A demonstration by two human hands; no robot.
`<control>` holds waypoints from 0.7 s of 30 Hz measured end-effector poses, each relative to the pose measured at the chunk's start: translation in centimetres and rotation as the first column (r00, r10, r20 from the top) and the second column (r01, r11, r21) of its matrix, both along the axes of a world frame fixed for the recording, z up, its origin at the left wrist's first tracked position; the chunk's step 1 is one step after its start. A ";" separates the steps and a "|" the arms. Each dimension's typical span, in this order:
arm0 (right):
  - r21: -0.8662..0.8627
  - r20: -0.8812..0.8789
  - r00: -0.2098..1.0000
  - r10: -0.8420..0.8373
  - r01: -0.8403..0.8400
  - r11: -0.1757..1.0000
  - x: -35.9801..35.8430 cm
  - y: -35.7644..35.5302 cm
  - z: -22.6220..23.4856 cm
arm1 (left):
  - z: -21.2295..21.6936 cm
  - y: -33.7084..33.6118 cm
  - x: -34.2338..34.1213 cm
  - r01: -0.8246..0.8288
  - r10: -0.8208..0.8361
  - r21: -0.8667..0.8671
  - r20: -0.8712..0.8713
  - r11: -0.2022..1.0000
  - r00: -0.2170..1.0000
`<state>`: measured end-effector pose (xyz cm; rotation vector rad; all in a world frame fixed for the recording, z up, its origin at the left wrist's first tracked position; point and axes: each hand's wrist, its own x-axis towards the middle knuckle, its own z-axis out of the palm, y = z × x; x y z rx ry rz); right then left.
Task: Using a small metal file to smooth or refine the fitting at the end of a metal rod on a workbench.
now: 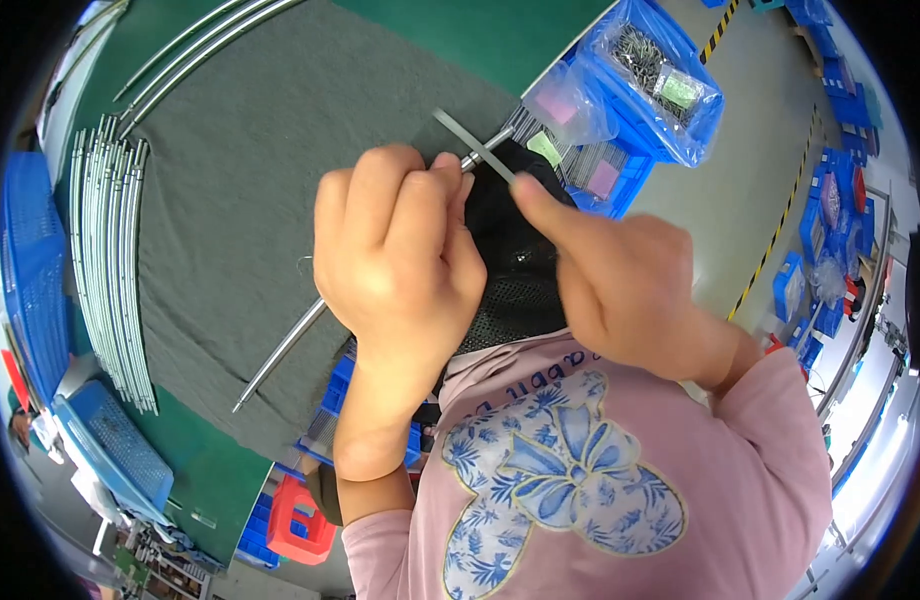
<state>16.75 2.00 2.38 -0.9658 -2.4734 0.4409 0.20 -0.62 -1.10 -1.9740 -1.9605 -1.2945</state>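
Note:
My left hand (395, 240) is closed in a fist around a thin shiny metal rod (285, 350). The rod slants across the grey cloth, its lower end at left and its upper end showing past my fingers. In my right hand (625, 280), slightly blurred, is a thin flat grey strip (472, 142), gripped near one end with the thumb along it. The strip crosses the rod close to its upper end and seems to touch it. What kind of tool the strip is cannot be made out.
Grey cloth (240, 150) covers the green table. A bundle of metal rods (110, 270) lies at left, with several longer ones (215, 45) above. A blue bin (715, 105) of small metal parts stands at upper right. Blue baskets (35, 270) and a red container (295, 530) flank the table.

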 end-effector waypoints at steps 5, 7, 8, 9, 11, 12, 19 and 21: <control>-0.037 0.022 1.000 0.015 -0.014 0.999 -0.5 1.0 -0.7 | 0.3 0.4 0.0 0.002 -0.002 -0.002 -0.005 1.000 1.000; 0.004 -0.010 0.999 0.030 -0.030 1.000 -0.4 0.7 -1.2 | 0.2 0.2 0.1 0.002 -0.002 -0.011 0.011 1.000 1.000; 0.004 -0.012 0.999 0.036 -0.036 0.999 0.4 0.1 -1.2 | 0.2 0.1 0.0 -0.001 0.002 -0.018 0.027 1.000 1.000; -0.078 0.011 0.999 0.037 -0.036 0.996 1.4 -0.5 -1.3 | 0.2 0.1 -0.1 0.005 -0.005 0.000 0.026 1.000 1.000; -0.053 -0.016 0.999 0.040 -0.041 0.998 1.3 -0.3 -1.2 | 0.2 0.1 0.0 0.009 -0.009 -0.004 0.010 1.000 1.000; -0.057 -0.016 0.999 0.039 -0.040 0.998 0.6 0.3 -1.7 | 0.3 0.1 0.0 0.013 -0.013 -0.005 -0.006 1.000 1.000; 0.046 -0.204 0.978 0.030 -0.020 0.999 0.9 -0.5 -5.2 | 0.3 0.4 0.0 0.016 -0.015 -0.019 0.016 1.000 1.000; 0.065 -0.223 0.974 0.038 -0.024 0.998 -0.8 0.6 -4.9 | 0.6 0.1 -0.2 0.028 -0.028 -0.040 0.007 0.999 1.000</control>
